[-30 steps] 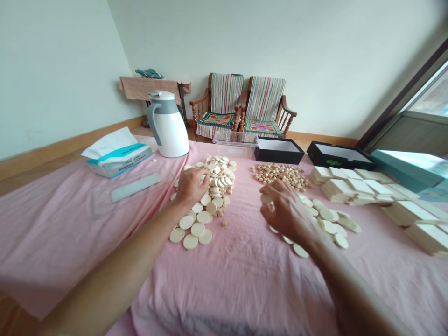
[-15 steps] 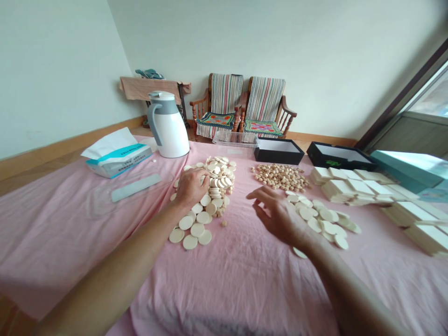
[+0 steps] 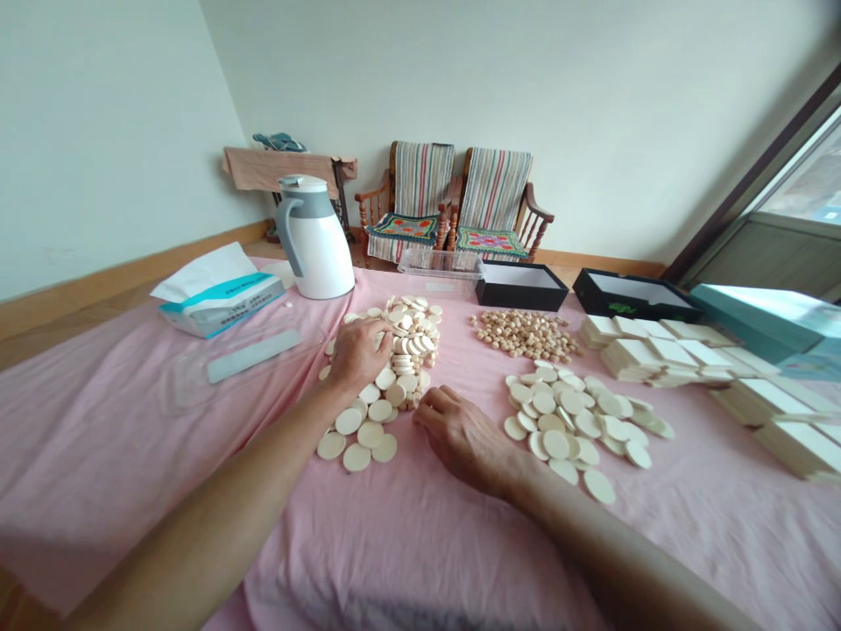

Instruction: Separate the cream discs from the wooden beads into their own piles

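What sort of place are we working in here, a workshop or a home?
Probably a living room in a home: two cushioned armchairs by the wall, and a thermos jug and tissue box on the pink-clothed table beside the pale discs.

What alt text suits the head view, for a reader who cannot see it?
A left hand rests on a heap of pale round discs on a pink cloth; the right hand lies curled beside it, near a second spread of discs.
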Demonstrator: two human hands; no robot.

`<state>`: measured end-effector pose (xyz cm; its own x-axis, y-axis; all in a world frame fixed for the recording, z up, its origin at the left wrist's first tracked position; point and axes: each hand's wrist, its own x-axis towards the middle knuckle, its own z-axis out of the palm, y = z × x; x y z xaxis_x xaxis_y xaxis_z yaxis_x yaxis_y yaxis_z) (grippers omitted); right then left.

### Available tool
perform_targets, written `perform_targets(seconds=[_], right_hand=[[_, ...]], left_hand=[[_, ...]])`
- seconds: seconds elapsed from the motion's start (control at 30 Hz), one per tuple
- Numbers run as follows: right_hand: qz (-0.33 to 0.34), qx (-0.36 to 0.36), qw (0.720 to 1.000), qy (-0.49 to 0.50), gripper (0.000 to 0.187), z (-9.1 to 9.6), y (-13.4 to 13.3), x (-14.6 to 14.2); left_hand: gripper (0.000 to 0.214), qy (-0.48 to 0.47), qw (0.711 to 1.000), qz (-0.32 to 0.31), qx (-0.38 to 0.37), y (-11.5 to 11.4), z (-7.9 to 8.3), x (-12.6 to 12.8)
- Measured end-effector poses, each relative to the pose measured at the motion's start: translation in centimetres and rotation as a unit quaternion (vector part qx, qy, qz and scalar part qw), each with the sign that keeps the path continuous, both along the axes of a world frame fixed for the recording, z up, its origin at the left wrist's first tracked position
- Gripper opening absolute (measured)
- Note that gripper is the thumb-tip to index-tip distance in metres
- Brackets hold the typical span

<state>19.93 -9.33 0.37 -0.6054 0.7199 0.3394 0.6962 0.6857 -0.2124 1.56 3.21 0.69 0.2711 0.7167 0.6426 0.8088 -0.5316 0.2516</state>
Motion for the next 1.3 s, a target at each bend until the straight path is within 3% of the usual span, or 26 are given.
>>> perform_targets(seconds=[0.13, 0.27, 0.37, 0.47, 0.6, 0.7, 0.8, 0.93, 1.07, 1.2, 1.3], right_hand=[[-0.13, -0.017, 0.99, 0.052, 0.025, 1.7, 2.0, 2.9], [-0.26, -0.014, 0.965, -0.021, 0.024, 3.4, 6.4, 7.9], [-0.369, -0.004, 0.926, -0.078, 0.025, 4.1, 9.6, 11.1], [-0.408, 0.015, 0.908, -0.093, 0.029, 4.3, 11.2, 12.3], [-0.359, 0.017, 0.933, -0.034, 0.028, 3.7, 10.4, 9.6], [-0.219, -0.019, 0.975, 0.023, 0.022, 2.9, 8.1, 5.6], [-0.102, -0.081, 0.99, 0.055, 0.015, 2.1, 5.4, 1.9], [-0.098, -0.055, 0.992, 0.056, 0.009, 1.3, 2.9, -1.2], [-0.111, -0.039, 0.992, 0.038, 0.006, 0.7, 2.3, -2.5], [-0.113, -0.06, 0.989, 0.074, 0.006, 0.7, 3.0, -2.1], [-0.157, -0.052, 0.984, 0.073, 0.009, 1.3, 4.5, 0.0]], left_hand=[[0.019, -0.002, 1.0, -0.004, -0.002, 0.0, -0.1, -0.1], [0.019, 0.0, 1.0, -0.002, -0.007, 0.1, -0.1, -0.1], [0.019, 0.001, 1.0, 0.005, -0.011, 0.0, -0.1, -0.1], [0.019, 0.0, 1.0, 0.0, -0.017, 0.0, -0.1, -0.1], [0.019, -0.003, 1.0, -0.01, -0.018, 0.1, -0.2, -0.2], [0.019, -0.002, 1.0, -0.011, -0.019, 0.0, -0.2, -0.2], [0.019, 0.002, 1.0, -0.005, -0.022, 0.0, -0.2, -0.1], [0.019, 0.003, 1.0, -0.001, -0.019, 0.0, -0.3, -0.1], [0.019, 0.002, 1.0, -0.003, -0.018, 0.1, -0.4, -0.1], [0.019, 0.007, 1.0, 0.003, -0.018, 0.1, -0.4, -0.1], [0.018, 0.006, 1.0, 0.002, -0.019, 0.1, -0.3, -0.2]])
